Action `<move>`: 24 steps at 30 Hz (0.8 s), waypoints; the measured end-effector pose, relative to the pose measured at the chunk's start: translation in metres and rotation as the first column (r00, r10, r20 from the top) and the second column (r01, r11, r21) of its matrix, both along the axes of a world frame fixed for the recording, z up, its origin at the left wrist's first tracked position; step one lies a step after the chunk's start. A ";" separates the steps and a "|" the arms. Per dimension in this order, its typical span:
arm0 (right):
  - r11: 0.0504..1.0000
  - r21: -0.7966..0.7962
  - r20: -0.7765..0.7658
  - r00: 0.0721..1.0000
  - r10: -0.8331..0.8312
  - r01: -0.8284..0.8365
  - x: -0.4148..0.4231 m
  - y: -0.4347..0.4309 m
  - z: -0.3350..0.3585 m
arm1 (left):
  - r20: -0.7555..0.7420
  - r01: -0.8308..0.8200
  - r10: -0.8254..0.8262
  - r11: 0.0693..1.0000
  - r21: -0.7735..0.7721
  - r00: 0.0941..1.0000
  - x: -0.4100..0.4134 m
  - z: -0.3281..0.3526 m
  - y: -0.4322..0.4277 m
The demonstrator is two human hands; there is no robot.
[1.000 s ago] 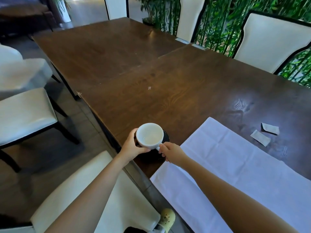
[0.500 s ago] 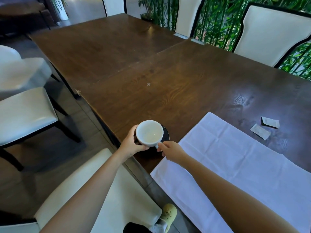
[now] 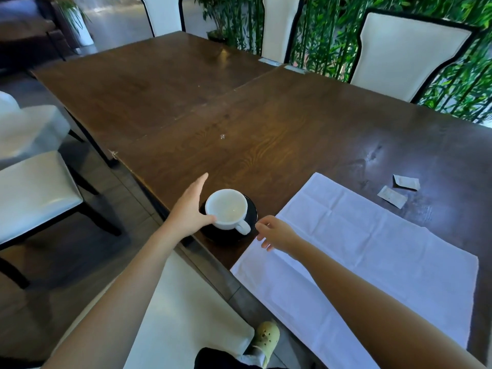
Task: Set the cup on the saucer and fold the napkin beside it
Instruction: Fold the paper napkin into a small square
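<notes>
At my far left stands a chair with a white cushioned seat (image 3: 32,193), off the end of the dark wooden table (image 3: 266,115). My left hand (image 3: 189,209) lies open along the left side of the white cup (image 3: 226,209). Its fingers are stretched straight out past the cup, and only the thumb touches the cup's wall; it grips nothing. The cup stands upright on the black saucer (image 3: 251,209), close to the near edge of the table. It looks empty, and its handle points toward the near right.

Just beyond the handle is my right hand (image 3: 277,234), fingers loosely spread and holding nothing. It is over the near left corner of the white napkin (image 3: 372,249), though I cannot tell whether the fingertips touch the cloth. The napkin lies spread flat and unfolded, creases showing, right beside the saucer and reaching off to the right.

Past its far edge two small paper packets (image 3: 392,197) lie on the bare wood, near each other. A white-backed chair (image 3: 410,51) stands at the far side of the table, with green bamboo (image 3: 332,35) behind it. My pale shoe (image 3: 266,336) shows below the table edge.
</notes>
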State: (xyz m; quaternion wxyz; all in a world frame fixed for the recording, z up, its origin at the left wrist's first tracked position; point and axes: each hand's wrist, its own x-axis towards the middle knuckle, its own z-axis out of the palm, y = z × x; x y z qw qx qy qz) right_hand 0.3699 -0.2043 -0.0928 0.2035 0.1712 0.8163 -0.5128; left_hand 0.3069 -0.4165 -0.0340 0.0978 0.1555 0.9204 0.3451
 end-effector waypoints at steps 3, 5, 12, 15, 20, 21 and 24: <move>0.994 0.058 -0.021 0.996 -0.088 0.089 0.016 0.017 0.001 | -0.089 0.046 -0.052 0.996 -0.072 0.995 0.013 0.017 0.022; 0.975 0.200 -0.049 0.995 -0.084 0.093 0.033 0.031 0.000 | -0.122 0.101 -0.109 0.992 -0.073 0.986 0.027 0.020 0.045; 0.790 0.613 0.017 1.000 -0.009 -0.003 0.126 0.083 -0.013 | 0.066 0.566 -0.567 0.796 -0.214 0.821 0.097 -0.038 0.127; 0.724 0.690 0.030 0.999 0.011 -0.029 0.172 0.095 -0.023 | 0.228 0.708 -0.679 0.609 -0.357 0.698 0.122 -0.075 0.143; 0.677 0.735 0.033 0.999 0.016 -0.035 0.235 0.109 -0.045 | 0.209 0.697 -0.729 0.468 -0.544 0.653 0.146 -0.112 0.141; 0.673 0.739 0.035 0.999 0.014 -0.035 0.244 0.110 -0.048 | 0.195 0.691 -0.732 0.470 -0.549 0.652 0.147 -0.114 0.140; 0.655 0.755 0.024 1.000 0.006 -0.022 0.265 0.110 -0.054 | 0.169 0.683 -0.740 0.472 -0.558 0.651 0.148 -0.117 0.137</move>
